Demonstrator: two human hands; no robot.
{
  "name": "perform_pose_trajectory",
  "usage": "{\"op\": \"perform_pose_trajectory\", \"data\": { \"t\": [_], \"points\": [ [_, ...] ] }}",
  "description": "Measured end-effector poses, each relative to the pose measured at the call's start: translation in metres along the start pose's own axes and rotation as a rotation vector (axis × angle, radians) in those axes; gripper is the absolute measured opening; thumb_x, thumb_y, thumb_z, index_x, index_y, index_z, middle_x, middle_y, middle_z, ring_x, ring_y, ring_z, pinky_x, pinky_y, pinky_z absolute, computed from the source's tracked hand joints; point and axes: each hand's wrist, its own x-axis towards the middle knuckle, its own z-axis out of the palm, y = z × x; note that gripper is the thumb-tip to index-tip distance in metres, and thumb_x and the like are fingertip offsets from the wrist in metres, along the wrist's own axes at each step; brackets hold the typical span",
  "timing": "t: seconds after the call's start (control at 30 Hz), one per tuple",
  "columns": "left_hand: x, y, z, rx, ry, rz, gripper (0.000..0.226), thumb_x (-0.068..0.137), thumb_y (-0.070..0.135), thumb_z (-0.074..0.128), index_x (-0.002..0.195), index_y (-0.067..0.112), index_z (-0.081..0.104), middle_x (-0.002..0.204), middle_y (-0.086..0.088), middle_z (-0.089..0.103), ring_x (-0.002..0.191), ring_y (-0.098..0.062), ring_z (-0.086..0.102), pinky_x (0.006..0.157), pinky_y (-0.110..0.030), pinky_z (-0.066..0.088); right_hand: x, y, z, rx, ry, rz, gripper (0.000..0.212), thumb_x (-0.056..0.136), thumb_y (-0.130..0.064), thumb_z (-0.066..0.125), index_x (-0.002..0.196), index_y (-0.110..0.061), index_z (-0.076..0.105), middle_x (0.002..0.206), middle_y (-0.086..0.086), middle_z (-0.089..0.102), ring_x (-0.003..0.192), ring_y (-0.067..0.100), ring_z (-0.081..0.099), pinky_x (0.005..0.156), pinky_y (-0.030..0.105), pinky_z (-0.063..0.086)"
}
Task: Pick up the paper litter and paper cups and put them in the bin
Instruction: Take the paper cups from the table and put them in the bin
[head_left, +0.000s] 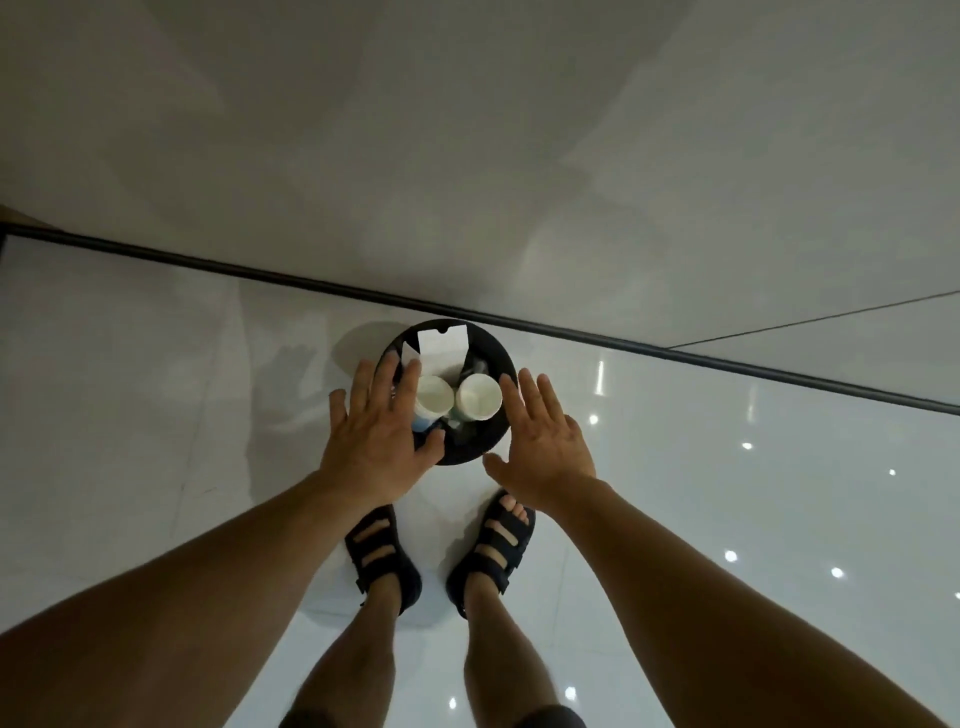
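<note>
The bin (501, 358) sits between my hands, two paper cups (432, 397) and a paper sheet (442, 342) inside. Left hand (379, 431) and right hand (543, 441) are spread flat, empty; the left overlaps its rim.

The bin (501, 358) is black; in it the left paper cup (434, 396) and right paper cup (479, 397) are creamy white, the sheet of paper (442, 340) is plain white, and a blue patch (423, 426) shows beneath the left one. The floor (727, 493) is glossy white tile with faint grey veining and bright light spots, the wall (467, 130) is mottled pale grey, and the skirting strip (260, 273) is black. The sandals (382, 558) are dark, nearly black.
</note>
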Motion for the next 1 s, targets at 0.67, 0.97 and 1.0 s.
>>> {"op": "perform_pose_trajectory", "data": {
  "t": [0.67,0.97,1.0],
  "points": [
    [-0.234,0.153,-0.214,0.212,-0.052,0.553,0.073,0.087,0.061,0.036,0.149,0.026,0.019,0.160,0.001,0.009,0.147,-0.023,0.003,0.116,-0.052,0.012,-0.396,-0.063,-0.116,0.227,0.310,0.525,0.088,0.092,-0.058,0.049,0.155,-0.030,-0.005,0.164,0.002,-0.007,0.150,0.026,-0.011,0.119,0.049,0.013],
    [-0.370,0.285,-0.177,0.454,-0.134,0.946,0.076,0.090,0.063,0.034,0.152,0.026,0.011,0.161,0.002,0.002,0.147,-0.022,-0.002,0.117,-0.051,0.006,-0.584,-0.032,-0.026,0.488,0.547,0.886,0.088,0.088,-0.065,0.045,0.155,-0.032,-0.002,0.164,0.002,0.001,0.150,0.024,-0.007,0.118,0.047,0.013],
    [-0.391,0.304,-0.166,0.479,-0.132,0.998,0.076,0.090,0.063,0.034,0.152,0.026,0.011,0.161,0.003,0.003,0.147,-0.021,-0.002,0.117,-0.050,0.006,-0.608,-0.026,-0.010,0.514,0.570,0.929,0.089,0.088,-0.065,0.045,0.155,-0.032,-0.002,0.164,0.002,0.001,0.150,0.024,-0.007,0.118,0.047,0.014]
  ]
}}
